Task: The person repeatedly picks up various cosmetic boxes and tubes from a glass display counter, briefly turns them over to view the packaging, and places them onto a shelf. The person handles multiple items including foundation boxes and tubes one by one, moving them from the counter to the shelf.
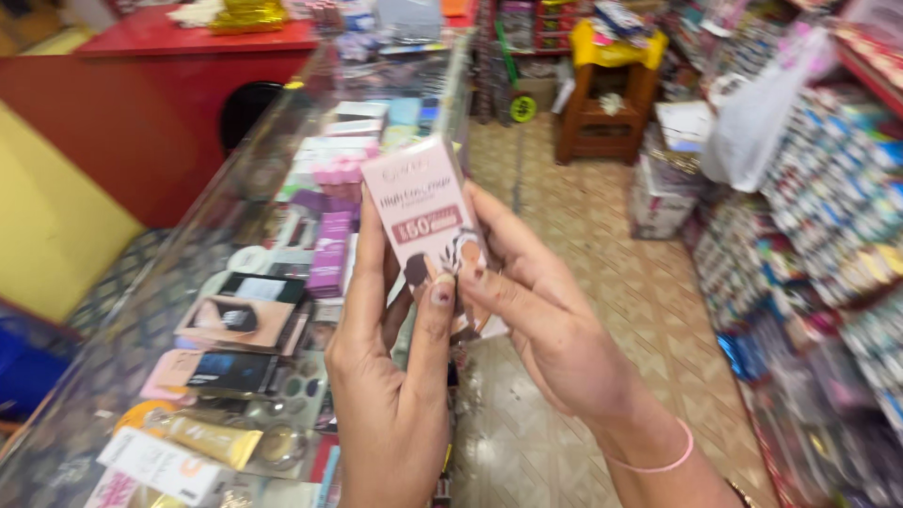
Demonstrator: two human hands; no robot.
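Observation:
A small pale pink carton [425,209] with a dark red band and a picture near its lower end is held upright in front of me, above a glass display counter [188,245]. My left hand [390,376] grips it from the left, thumb pressed on its front lower part. From the right, my right hand [550,320] holds the carton's lower edge with fingers behind it and thumb at the front. A thin pink band [658,464] circles the right wrist.
Under the counter glass lie several cosmetic boxes, among them purple ones [331,249] and a yellow tube [209,438]. A red counter [169,85] stands at the back left. Packed shelves [828,216] line the right wall. A wooden stool [607,103] stands on the tiled floor [602,282].

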